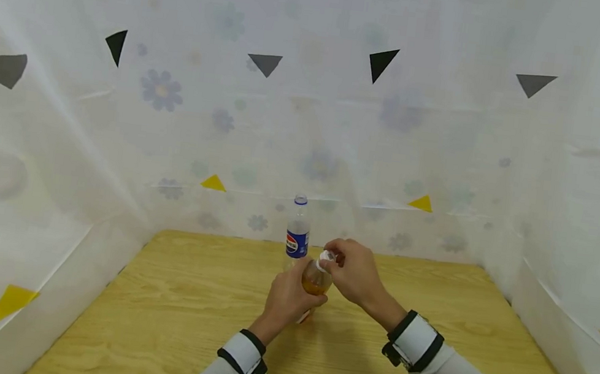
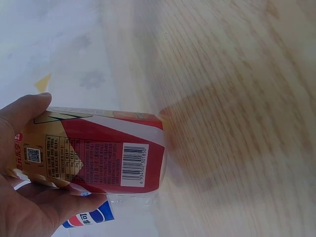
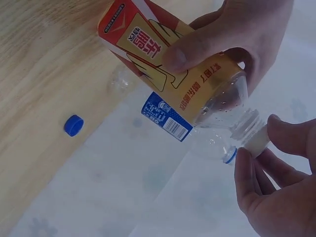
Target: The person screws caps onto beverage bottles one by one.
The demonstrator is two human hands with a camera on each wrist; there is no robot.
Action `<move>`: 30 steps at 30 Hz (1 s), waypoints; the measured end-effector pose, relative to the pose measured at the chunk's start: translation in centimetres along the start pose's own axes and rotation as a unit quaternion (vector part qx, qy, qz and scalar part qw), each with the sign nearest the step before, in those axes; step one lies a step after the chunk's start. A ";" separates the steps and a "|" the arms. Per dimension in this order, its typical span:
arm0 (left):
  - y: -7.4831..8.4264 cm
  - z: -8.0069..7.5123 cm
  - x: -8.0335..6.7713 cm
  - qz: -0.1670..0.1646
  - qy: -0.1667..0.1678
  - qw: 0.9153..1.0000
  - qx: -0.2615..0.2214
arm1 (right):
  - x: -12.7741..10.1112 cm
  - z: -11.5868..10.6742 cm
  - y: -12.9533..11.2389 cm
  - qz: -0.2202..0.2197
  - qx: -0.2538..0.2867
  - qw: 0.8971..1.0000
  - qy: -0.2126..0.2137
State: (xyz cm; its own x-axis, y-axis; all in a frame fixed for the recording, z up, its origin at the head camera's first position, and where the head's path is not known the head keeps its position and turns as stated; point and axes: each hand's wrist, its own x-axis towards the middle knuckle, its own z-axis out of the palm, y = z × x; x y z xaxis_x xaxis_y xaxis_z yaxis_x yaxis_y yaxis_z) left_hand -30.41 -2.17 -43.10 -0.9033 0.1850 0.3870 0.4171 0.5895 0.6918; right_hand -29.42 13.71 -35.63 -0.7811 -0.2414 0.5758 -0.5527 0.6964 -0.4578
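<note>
Cap pinched on a tilted tea bottle, mid-table

Left hand wraps the tea bottle above the table's middle; right hand fingertips pinch its white cap. Tilted, it could spill once loosened. Beyond, near the far edge, the Pepsi bottle might be knocked.

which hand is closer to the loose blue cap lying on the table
Left, probably. The left hand grips the tea bottle above the blue cap; the right hand pinches the bottle's white cap, farther off.
</note>
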 end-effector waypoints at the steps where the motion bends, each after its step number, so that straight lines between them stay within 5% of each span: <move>1: 0.0 0.0 0.0 -0.002 -0.003 1.000 0.000 | -0.1 0.1 0.1 0.000 0.000 1.000 0.000; 17: -0.1 -0.3 0.2 0.005 0.001 1.000 -0.003 | 0.3 0.3 -0.8 -0.010 0.019 0.998 -0.054; 30: 0.0 -0.1 0.1 -0.005 -0.005 1.000 -0.002 | -0.1 0.3 -0.5 -0.002 0.016 0.999 -0.045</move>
State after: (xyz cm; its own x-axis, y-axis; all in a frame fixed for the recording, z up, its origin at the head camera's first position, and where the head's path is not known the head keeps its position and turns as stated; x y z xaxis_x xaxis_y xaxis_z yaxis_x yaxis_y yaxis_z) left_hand -30.51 -2.19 -42.95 -0.9083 0.1873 0.3741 0.4087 0.5881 0.6980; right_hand -29.13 13.15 -35.66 -0.8011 -0.3054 0.5147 -0.5637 0.6742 -0.4772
